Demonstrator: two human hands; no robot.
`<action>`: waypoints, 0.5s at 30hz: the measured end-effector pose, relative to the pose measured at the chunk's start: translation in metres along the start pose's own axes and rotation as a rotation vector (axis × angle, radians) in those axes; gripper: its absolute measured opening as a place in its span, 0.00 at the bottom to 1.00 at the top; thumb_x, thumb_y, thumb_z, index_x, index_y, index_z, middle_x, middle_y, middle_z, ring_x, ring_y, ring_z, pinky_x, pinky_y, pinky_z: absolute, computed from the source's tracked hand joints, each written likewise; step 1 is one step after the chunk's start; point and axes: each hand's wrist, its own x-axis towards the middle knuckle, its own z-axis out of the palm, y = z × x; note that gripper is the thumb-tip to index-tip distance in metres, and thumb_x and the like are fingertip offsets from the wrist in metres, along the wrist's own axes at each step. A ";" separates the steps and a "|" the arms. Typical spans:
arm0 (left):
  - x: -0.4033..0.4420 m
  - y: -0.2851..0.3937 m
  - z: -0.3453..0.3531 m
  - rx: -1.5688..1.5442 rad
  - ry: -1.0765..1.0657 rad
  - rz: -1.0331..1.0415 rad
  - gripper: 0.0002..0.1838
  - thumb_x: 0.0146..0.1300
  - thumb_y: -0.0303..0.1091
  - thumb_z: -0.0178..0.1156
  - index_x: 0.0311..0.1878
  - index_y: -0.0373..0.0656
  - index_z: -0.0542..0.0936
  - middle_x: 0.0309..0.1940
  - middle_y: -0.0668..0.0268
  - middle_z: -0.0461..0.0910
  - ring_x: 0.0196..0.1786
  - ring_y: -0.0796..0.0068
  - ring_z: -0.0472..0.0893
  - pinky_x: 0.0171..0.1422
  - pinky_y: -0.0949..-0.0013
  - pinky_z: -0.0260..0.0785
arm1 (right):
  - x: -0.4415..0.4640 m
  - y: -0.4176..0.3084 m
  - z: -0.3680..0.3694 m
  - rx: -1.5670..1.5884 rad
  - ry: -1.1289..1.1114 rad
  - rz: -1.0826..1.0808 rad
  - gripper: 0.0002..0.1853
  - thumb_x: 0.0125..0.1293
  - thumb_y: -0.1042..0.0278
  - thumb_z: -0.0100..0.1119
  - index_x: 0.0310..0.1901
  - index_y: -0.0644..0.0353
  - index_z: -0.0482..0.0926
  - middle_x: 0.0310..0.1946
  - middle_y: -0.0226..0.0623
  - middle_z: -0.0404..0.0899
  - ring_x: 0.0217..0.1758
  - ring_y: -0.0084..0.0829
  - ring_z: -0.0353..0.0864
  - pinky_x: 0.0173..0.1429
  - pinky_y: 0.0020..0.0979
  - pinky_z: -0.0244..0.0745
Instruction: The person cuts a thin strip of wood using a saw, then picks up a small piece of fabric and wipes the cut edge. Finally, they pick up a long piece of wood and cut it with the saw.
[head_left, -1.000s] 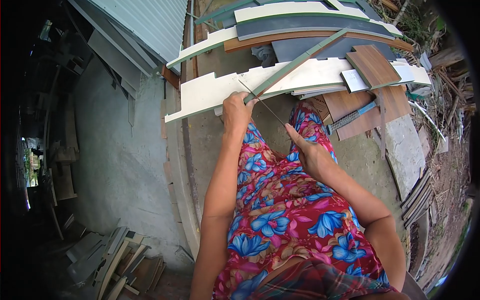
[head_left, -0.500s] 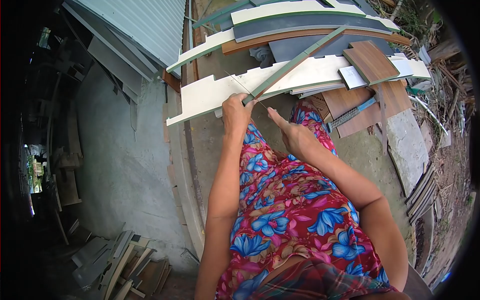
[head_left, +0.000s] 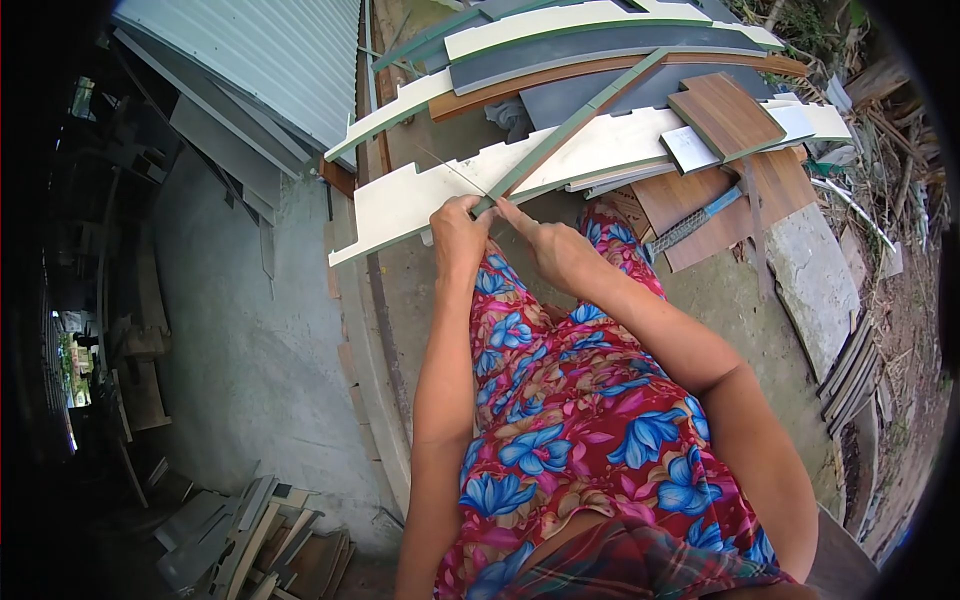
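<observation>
My left hand (head_left: 459, 235) is closed around the near end of a long, narrow strip (head_left: 570, 125), green on top with a brown side. The strip runs slantwise up and to the right over a notched white board (head_left: 430, 190). My right hand (head_left: 560, 255) is closed, its index finger stretched along a thin blade (head_left: 452, 170) seen nearly edge-on. The blade crosses the strip right beside my left fingers, and its far end reaches past the strip over the white board. The grip end of the blade is hidden in my right hand.
A hammer (head_left: 700, 222) with a blue-and-dark handle lies on brown wood-grain panels (head_left: 690, 205) at the right. A small white piece (head_left: 688, 150) and a brown panel (head_left: 730, 115) rest on the white board. Offcuts (head_left: 265, 540) are heaped at lower left, near a concrete wall (head_left: 240, 350).
My right hand has moved forward and left, up close to the strip. More of the blade now sticks out on the far side. My left hand keeps its hold; the view has shifted slightly.
</observation>
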 end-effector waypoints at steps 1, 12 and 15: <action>0.000 0.001 0.000 -0.014 0.000 -0.015 0.13 0.52 0.28 0.74 0.39 0.30 0.86 0.31 0.44 0.83 0.32 0.50 0.84 0.39 0.59 0.74 | -0.015 0.002 -0.002 0.003 0.012 -0.012 0.40 0.66 0.68 0.60 0.78 0.48 0.53 0.33 0.60 0.83 0.38 0.59 0.84 0.41 0.52 0.77; 0.001 -0.004 -0.001 0.046 0.017 0.029 0.13 0.52 0.27 0.73 0.38 0.29 0.86 0.28 0.46 0.83 0.29 0.54 0.84 0.36 0.60 0.73 | 0.008 -0.001 0.002 -0.058 0.021 -0.029 0.41 0.60 0.82 0.51 0.77 0.53 0.55 0.32 0.62 0.81 0.31 0.57 0.83 0.37 0.52 0.75; 0.000 -0.001 -0.003 0.039 0.005 -0.007 0.13 0.51 0.27 0.73 0.39 0.29 0.86 0.29 0.46 0.83 0.30 0.55 0.84 0.36 0.60 0.73 | 0.015 -0.003 0.007 -0.039 0.046 -0.039 0.41 0.60 0.82 0.51 0.77 0.54 0.55 0.31 0.62 0.81 0.32 0.57 0.83 0.38 0.52 0.75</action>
